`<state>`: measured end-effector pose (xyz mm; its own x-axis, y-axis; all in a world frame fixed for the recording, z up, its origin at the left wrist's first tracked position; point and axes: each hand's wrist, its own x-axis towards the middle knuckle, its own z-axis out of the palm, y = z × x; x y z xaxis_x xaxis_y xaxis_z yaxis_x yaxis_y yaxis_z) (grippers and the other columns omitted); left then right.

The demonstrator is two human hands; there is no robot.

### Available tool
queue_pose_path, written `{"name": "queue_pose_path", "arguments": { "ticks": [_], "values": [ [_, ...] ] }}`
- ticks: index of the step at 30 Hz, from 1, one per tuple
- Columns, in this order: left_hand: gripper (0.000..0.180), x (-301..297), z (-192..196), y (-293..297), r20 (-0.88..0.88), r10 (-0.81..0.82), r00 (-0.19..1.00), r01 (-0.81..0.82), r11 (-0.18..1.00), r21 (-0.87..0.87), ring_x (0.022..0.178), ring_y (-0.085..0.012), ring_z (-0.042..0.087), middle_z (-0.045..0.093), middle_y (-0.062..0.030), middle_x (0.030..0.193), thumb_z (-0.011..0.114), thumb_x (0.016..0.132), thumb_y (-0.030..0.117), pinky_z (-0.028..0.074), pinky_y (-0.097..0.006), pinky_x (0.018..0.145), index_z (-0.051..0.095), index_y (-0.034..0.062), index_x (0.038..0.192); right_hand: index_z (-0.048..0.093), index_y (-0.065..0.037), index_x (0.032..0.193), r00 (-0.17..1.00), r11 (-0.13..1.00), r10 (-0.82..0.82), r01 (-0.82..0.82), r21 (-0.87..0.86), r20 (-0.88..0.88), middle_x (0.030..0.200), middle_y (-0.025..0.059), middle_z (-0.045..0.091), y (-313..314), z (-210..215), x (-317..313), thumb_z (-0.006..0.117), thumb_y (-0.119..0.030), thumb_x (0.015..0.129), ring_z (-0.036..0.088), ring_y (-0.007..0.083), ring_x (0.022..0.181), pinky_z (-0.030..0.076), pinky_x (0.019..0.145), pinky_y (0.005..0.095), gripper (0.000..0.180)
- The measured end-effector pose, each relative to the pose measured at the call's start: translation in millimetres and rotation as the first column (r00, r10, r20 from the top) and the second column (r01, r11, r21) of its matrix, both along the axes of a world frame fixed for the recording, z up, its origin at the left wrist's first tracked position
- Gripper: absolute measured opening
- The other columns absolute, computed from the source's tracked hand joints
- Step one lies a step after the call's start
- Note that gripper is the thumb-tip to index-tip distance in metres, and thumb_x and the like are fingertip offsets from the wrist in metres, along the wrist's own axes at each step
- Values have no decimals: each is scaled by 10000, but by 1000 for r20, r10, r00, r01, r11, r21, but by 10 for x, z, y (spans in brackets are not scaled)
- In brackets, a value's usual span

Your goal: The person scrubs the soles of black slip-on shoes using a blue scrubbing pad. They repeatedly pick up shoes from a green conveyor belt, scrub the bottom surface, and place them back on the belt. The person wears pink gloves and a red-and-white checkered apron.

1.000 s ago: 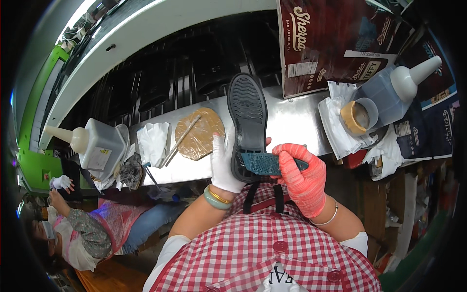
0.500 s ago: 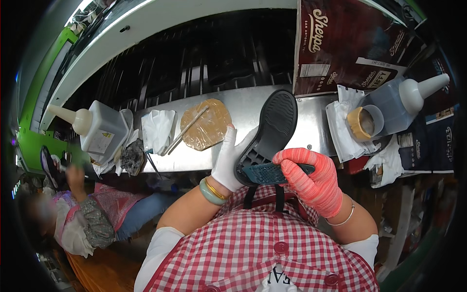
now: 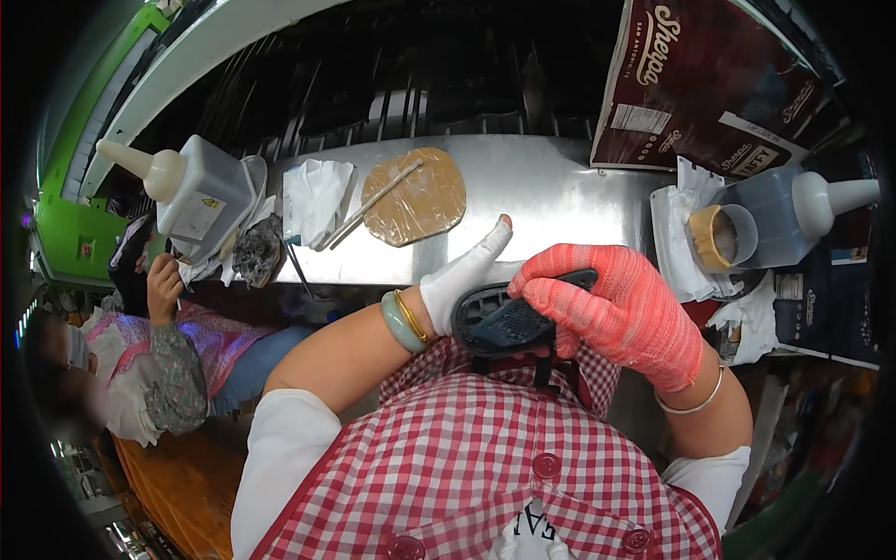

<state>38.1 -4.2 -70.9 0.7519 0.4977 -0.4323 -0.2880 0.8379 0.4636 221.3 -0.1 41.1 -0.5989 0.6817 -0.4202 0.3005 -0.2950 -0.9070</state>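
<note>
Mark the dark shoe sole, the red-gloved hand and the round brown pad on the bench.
dark shoe sole (image 3: 509,322), head view, on its ribbed inner face.
right hand (image 3: 621,313), head view, back of the red glove.
round brown pad (image 3: 415,198), head view, centre of its top.

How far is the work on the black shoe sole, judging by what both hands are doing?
In hand: the left hand in a white glove and the right hand in a red glove grip the black shoe sole close to the chest. Looks done: cannot tell; no glue shows on the sole. Left: the thin stick lies untouched on the tan pad, and the glue bottle stands aside.
</note>
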Motion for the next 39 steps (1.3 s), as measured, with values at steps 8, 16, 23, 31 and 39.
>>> {"name": "queue_pose_path", "arguments": {
  "ticks": [8,16,23,31,39],
  "values": [
    [1000,-62,-104,96,-31,-186,982,187,982,7,941,-342,630,542,-247,1195,130,791,798,548,-403,783,320,19,1388,653,-9,1002,998,998,60,-60,15,33,763,70,641,10,18,-80,597,-172,861,566,94,573,476,549,226,223],
    [1052,-151,-199,110,50,-264,963,261,964,52,830,-384,654,477,-260,1269,158,768,823,589,-407,656,290,-13,1393,668,-10,970,998,998,56,-56,38,1,812,71,649,40,-106,226,620,-141,832,567,98,603,479,582,224,197],
    [1000,-235,-288,197,138,-316,939,304,948,98,1148,-325,523,394,-222,1366,257,812,761,539,-515,765,269,-57,1387,663,3,975,990,994,-110,112,15,-87,845,64,656,-139,-382,673,636,-133,833,576,98,613,490,586,229,199],
    [582,-434,149,258,248,326,912,-403,825,397,1053,-402,568,449,-223,1290,468,923,259,486,-533,879,237,26,1403,645,-22,1017,541,414,-761,830,372,-358,906,37,673,-127,-267,1580,614,-255,892,540,23,573,381,487,144,265],
    [751,-230,-146,-132,144,558,817,-566,825,14,1242,-389,406,430,-148,1362,261,891,647,409,-602,917,390,68,1351,652,-48,1005,381,289,-917,837,464,-117,832,-11,629,136,-623,2087,636,-249,874,538,60,602,397,514,189,240]
  ]
}}
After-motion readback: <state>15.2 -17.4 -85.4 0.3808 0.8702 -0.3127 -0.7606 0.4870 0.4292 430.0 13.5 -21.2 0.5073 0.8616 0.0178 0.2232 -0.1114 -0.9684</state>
